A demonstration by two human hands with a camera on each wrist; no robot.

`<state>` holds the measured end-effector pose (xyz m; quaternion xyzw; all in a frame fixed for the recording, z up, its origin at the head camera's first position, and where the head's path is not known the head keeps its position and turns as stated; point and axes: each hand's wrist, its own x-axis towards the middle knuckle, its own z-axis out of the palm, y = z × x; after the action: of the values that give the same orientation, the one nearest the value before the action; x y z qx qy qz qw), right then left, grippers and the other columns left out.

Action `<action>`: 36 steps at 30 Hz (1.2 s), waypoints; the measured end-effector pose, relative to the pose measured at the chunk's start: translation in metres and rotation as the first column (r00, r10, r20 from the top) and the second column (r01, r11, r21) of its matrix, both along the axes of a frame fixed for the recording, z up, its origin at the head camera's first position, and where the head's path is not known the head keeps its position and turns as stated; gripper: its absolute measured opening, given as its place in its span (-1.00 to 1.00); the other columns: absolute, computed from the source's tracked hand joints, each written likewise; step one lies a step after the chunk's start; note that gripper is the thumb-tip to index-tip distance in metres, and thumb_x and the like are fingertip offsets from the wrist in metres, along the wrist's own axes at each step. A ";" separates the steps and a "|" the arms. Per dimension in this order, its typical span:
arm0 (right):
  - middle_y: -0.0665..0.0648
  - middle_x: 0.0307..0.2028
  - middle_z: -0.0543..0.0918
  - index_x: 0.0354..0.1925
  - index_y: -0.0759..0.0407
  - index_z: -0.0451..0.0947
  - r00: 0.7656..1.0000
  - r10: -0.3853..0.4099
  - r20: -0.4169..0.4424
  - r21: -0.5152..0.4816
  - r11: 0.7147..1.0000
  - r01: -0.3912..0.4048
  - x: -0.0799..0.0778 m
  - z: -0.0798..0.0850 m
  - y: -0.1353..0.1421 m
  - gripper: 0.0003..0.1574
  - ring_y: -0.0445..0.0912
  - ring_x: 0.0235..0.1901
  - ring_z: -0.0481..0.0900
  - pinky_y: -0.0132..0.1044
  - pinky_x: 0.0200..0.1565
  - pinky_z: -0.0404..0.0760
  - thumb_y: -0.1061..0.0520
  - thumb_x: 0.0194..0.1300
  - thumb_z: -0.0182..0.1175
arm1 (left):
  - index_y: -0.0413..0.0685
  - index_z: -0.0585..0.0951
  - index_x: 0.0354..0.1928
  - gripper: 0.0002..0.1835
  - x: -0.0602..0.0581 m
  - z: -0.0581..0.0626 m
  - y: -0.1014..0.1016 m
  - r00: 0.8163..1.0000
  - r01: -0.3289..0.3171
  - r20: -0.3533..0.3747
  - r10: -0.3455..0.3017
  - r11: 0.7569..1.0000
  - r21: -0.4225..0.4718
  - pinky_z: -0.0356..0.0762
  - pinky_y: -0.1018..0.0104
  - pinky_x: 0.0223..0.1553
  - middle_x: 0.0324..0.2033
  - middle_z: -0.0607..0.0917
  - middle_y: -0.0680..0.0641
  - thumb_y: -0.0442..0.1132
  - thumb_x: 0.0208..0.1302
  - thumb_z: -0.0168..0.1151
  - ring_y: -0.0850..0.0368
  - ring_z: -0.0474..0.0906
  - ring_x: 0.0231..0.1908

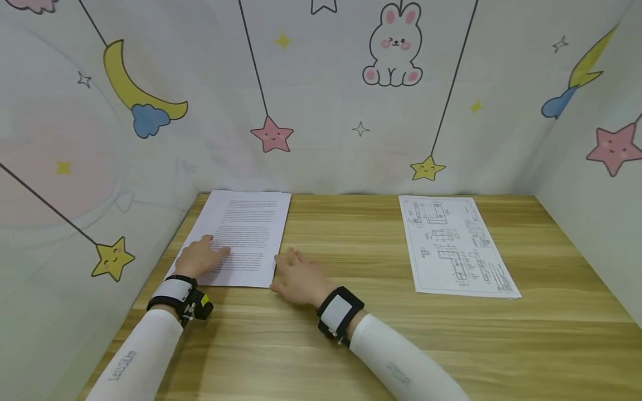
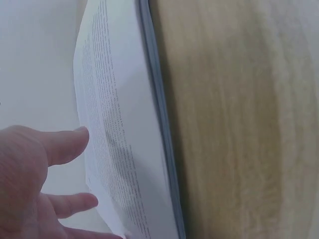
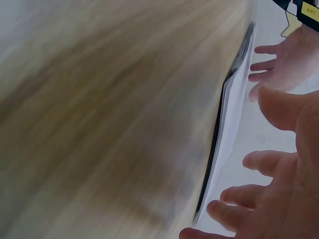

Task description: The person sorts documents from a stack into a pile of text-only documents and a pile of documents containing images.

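Observation:
A stack of printed paper (image 1: 248, 225) lies at the back left, its top sheet covered in lines of text. My left hand (image 1: 202, 258) is over the left part of the stack, thumb and fingers spread; whether it touches the paper I cannot tell. The left wrist view shows the paper's layered edge (image 2: 158, 99) beside this hand (image 2: 30, 184). At the stack's right edge is my right hand (image 1: 303, 280), fingers extended and apart, holding nothing. In the right wrist view the stack's side (image 3: 227, 124) appears beyond the right fingers (image 3: 241, 195).
A single sheet with technical drawings (image 1: 458, 248) lies on the right of the wooden table (image 1: 351, 234). Fabric walls with cartoon stars, a moon and a rabbit (image 1: 393, 50) border the table at the back and both sides. Wrist straps (image 1: 341, 313) hold the cameras.

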<state>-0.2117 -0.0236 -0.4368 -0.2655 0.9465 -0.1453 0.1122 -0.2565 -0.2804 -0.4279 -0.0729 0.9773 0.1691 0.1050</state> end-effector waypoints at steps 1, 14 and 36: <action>0.26 0.45 0.04 0.43 -0.03 0.06 1.000 0.015 -0.003 0.010 1.000 -0.015 0.000 0.000 -0.003 -0.18 0.15 0.42 0.02 0.16 0.28 0.25 -0.29 0.32 -0.08 | -0.49 0.10 0.33 -0.14 -0.001 0.000 0.000 1.000 -0.014 -0.001 0.014 1.000 -0.003 0.35 -0.34 0.02 0.19 0.30 -0.61 0.13 0.26 -0.04 -0.55 0.27 0.13; 0.13 0.47 0.03 0.42 -0.13 0.07 0.987 0.148 0.056 0.114 0.981 -0.153 0.005 -0.009 -0.017 -0.19 0.02 0.45 -0.07 0.19 0.37 -0.01 -0.37 0.31 -0.17 | -0.54 0.11 0.30 -0.05 -0.004 -0.002 -0.001 0.998 -0.057 -0.026 0.058 0.998 0.025 0.30 -0.31 0.10 0.19 0.29 -0.62 0.21 0.20 0.02 -0.53 0.24 0.15; 0.10 0.47 0.01 0.42 -0.15 0.05 0.985 0.163 0.050 0.147 0.975 -0.169 0.008 -0.009 -0.012 -0.20 -0.03 0.46 -0.10 0.14 0.40 -0.06 -0.34 0.31 -0.13 | -0.62 0.22 0.23 -0.16 -0.009 0.002 0.000 0.982 -0.175 -0.060 0.178 0.983 0.053 0.31 -0.28 0.09 0.16 0.34 -0.60 0.01 0.15 0.15 -0.50 0.28 0.14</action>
<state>-0.2038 -0.0354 -0.4454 -0.3317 0.9269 -0.0687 0.1617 -0.2657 -0.2802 -0.4263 -0.1511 0.9655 0.2033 0.0598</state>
